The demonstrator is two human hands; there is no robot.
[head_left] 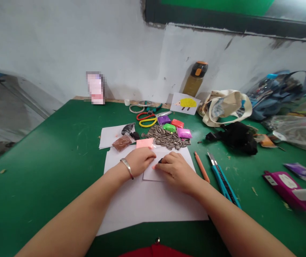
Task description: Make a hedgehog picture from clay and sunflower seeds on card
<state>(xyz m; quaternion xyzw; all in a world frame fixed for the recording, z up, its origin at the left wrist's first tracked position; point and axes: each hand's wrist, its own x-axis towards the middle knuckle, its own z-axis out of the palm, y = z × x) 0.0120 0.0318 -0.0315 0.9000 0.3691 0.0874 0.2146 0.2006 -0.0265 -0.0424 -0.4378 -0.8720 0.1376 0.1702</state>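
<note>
A small white card (153,175) lies on larger white sheets (153,205) in front of me. My left hand (141,161), with a silver bangle at the wrist, rests at the card's left edge. Its fingers are closed, and whatever may be between them is hidden. Over the card, my right hand (178,170) has its fingers drawn together at a small black piece of clay (160,161) and a bit of pink clay (154,166). Just beyond the hands are a pink clay packet (144,143), a brown clay packet (123,142) and a pile of striped sunflower seeds (166,137).
Scissors (149,122) and colored clay packets (169,127) lie behind the seeds. An orange pen (202,167) and a blue utility knife (222,180) are at the right. A hedgehog drawing (185,104) leans near a bottle (195,78). A cloth bag (209,114) stands at back right.
</note>
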